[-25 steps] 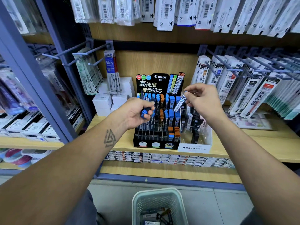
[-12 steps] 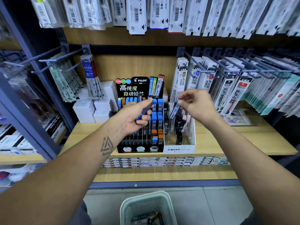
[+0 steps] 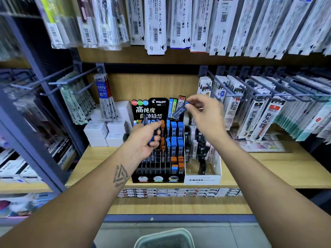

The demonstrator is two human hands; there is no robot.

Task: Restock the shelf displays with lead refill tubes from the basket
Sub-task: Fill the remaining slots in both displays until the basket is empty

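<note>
Blue-capped tube, one item: pinched at its cap between thumb and fingertips of the right hand, held slanted in the air above the back rows of the Pilot rack, not yet slotted.
Left hand: fingers curled round a small bunch of tubes, blue caps showing, held over the rack's left columns.
Rack stock: right columns hold blue and orange tubes; front rows and several left slots look empty, so filling appears partly done at best.
Mono box, just beside the rack on the shelf: sparsely filled.
Basket, on the floor below: contents cannot be told, so remaining supply is unknown.
</note>
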